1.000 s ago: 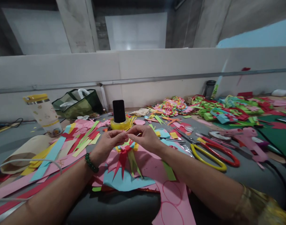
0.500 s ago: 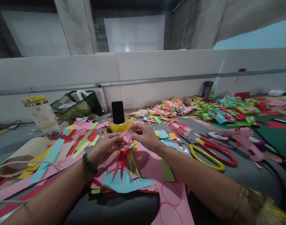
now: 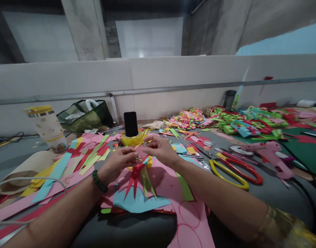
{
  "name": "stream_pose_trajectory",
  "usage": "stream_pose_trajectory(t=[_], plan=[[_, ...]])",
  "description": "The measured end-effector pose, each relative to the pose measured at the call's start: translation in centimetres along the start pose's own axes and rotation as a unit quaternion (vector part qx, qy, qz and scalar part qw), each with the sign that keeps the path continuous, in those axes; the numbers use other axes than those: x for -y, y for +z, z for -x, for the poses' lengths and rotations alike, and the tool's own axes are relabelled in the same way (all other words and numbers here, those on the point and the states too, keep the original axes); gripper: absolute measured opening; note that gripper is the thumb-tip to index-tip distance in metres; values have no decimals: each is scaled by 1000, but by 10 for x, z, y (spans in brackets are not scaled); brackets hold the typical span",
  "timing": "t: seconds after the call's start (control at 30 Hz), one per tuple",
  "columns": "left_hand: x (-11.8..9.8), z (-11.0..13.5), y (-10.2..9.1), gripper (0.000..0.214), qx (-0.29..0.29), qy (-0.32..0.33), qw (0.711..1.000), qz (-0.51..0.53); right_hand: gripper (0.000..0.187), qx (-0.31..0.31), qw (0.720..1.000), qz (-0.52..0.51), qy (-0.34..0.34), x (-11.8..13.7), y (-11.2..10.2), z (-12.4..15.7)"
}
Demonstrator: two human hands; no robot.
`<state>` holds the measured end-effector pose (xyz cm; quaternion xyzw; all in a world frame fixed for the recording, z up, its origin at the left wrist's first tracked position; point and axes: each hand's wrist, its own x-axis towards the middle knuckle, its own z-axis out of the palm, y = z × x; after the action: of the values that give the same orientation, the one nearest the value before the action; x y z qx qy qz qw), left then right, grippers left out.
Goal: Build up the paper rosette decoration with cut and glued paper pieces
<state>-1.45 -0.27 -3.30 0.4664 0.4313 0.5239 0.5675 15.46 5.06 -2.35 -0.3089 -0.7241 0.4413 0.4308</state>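
Note:
A small paper flower (image 3: 138, 172) made of red, green, yellow and pink pointed strips hangs above the table in front of me. My left hand (image 3: 119, 163), with a green bead bracelet on its wrist, pinches the flower's top from the left. My right hand (image 3: 160, 148) pinches the same top from the right, fingers curled together. Pink sheets (image 3: 189, 220) and a blue sheet (image 3: 139, 203) lie under the flower.
Behind my hands a black phone (image 3: 130, 123) stands in a yellow tape roll (image 3: 132, 139). Red and yellow scissors (image 3: 233, 168) and a pink glue gun (image 3: 272, 155) lie at right. A tumbler (image 3: 48, 127), a green bag (image 3: 82, 115) and coloured paper strips (image 3: 80, 155) fill the left; paper scraps (image 3: 238, 120) pile up far right.
My hands have shifted slightly at the flower's top; the left hand has dropped a little and the fingers have regripped. The flower stays in the same place.

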Motion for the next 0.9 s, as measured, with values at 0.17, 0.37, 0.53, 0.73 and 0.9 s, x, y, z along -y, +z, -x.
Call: stream_pose_trajectory(t=[0.17,0.37,0.53,0.73,0.9], plan=[[-2,0,-3,23,30,-14,999,17,27,25,992,-86,83,2,-6,-5],[-2,-1,-6,24,39,-15,999,10,22,27,992,-98,78,2,-8,-6],[-6,-2,-9,28,36,-4,999,-5,18,5,995,-76,69,4,-9,-6],[-16,-7,-33,23,-20,19,999,-39,28,-12,996,-64,52,-1,-13,-10],[-21,-11,-50,25,-68,11,995,-74,30,-6,999,19,48,-3,-23,-14]])
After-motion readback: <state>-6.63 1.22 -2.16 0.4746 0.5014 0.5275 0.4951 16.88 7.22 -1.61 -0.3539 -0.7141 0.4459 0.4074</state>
